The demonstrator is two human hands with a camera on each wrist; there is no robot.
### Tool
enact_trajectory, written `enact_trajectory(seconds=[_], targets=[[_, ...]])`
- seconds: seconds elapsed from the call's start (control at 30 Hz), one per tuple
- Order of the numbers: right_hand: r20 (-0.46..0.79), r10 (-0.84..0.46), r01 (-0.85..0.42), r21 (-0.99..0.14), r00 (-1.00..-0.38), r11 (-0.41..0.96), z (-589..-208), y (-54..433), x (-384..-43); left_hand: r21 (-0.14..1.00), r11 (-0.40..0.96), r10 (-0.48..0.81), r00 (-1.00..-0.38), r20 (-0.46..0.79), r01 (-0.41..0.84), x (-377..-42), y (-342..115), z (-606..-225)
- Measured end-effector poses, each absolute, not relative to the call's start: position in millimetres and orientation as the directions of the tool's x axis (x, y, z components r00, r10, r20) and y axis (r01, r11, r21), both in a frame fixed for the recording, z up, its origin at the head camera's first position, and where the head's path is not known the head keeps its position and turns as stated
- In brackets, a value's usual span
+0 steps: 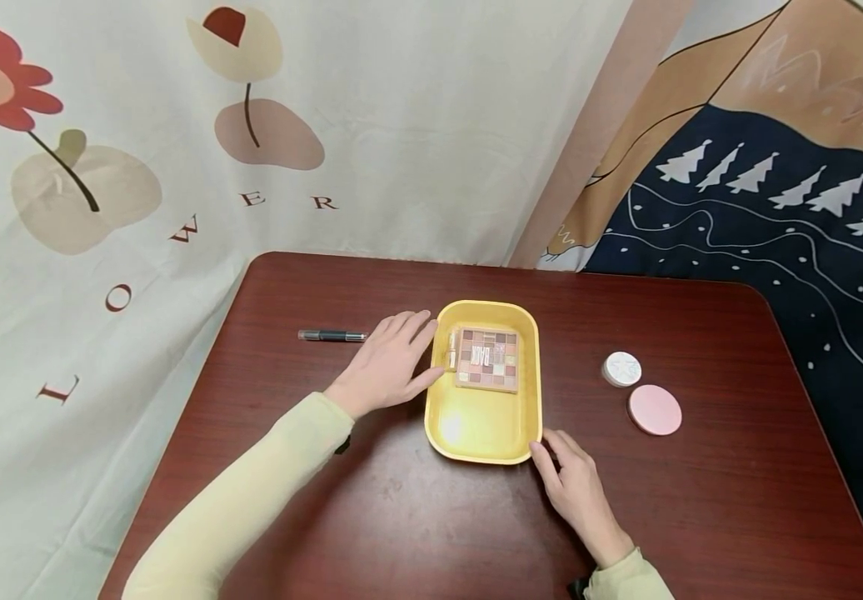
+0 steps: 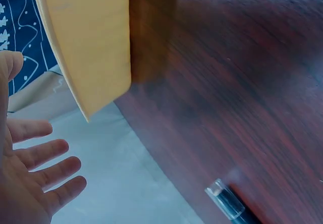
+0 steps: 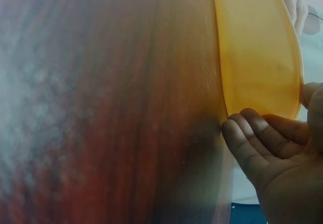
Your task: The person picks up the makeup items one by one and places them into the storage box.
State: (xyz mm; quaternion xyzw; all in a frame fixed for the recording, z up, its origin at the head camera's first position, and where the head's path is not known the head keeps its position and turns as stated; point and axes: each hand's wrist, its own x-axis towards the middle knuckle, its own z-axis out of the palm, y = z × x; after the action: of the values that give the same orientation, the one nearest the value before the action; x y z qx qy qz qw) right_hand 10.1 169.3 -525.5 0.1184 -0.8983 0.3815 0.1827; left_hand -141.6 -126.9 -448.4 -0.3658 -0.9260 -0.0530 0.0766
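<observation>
A yellow tray [image 1: 482, 437] sits on the table. Inside it, toward the far end, lies an eyeshadow palette [image 1: 487, 360] with many coloured squares and pale lettering. A small slim tube [image 1: 451, 350] lies along the palette's left side. My left hand [image 1: 394, 357] is spread at the tray's left rim, its thumb overlapping the rim from above; in the left wrist view its fingers [image 2: 55, 153] are straight, with nothing in them. At the near right corner, my right hand [image 1: 572, 483] holds the tray, thumb at the rim and fingertips [image 3: 250, 115] against the outer wall.
A black pen-like stick [image 1: 331, 336] with clear ends lies left of the tray, beside my left hand. To the right are a small white round case [image 1: 622, 369] and a larger pink round case [image 1: 655, 410]. Printed curtains [image 1: 416, 125] hang behind the dark red table [image 1: 739, 483].
</observation>
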Motion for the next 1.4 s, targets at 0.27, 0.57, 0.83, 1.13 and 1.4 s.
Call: enact_trajectory(seconds=[0.27, 0.57, 0.83, 1.13, 1.4], targets=[[0.423, -0.076, -0.359, -0.646, -0.903, 0.673, -526, 170, 10, 0.05, 0.775, 0.621, -0.774, 0.124, 0.63, -140, -141, -451], [0.427, -0.074, -0.36, -0.644, -0.901, 0.675, -528, 170, 10, 0.05, 0.794, 0.594, -0.79, 0.15, 0.606, -140, -153, -455], [0.424, -0.069, -0.355, -0.646, -0.903, 0.675, -528, 169, 11, 0.047, 0.821, 0.56, -0.819, 0.127, 0.569, -140, -163, -457], [0.432, -0.066, -0.36, -0.645, -0.899, 0.675, -524, 169, 10, 0.069, 0.846, 0.518, -0.846, 0.128, 0.528, -138, -178, -462], [0.436, -0.071, -0.367, -0.648, -0.897, 0.668, -524, 169, 10, 0.084, 0.865, 0.483, -0.867, 0.122, 0.494, -138, -194, -468]])
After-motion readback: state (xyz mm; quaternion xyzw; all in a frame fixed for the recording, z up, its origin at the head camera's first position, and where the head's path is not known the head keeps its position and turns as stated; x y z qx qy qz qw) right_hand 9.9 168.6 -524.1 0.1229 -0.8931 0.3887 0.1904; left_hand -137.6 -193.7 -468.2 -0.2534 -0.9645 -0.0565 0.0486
